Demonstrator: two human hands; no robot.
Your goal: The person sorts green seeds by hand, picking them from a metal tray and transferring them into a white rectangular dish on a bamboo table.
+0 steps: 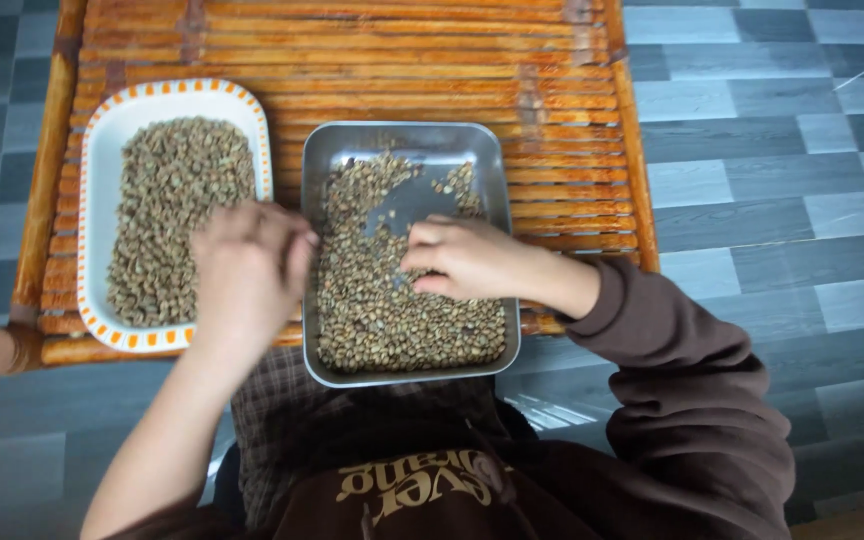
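Note:
A rectangular metal tray [407, 135] full of small greenish-brown beans [382, 320] sits on a slatted bamboo table [432, 60]. My right hand [467, 258] lies in the tray with its fingers curled down among the beans. My left hand [247, 265] hovers at the tray's left rim, fingers bent together; whether it holds any beans is hidden. To the left stands a white oblong dish with an orange patterned rim [92, 160], also holding beans [177, 210].
The low table stands on a grey tiled floor [772, 180]. Its wooden frame [47, 170] runs along the left side. My brown sleeve [692, 380] and lap fill the bottom of the view.

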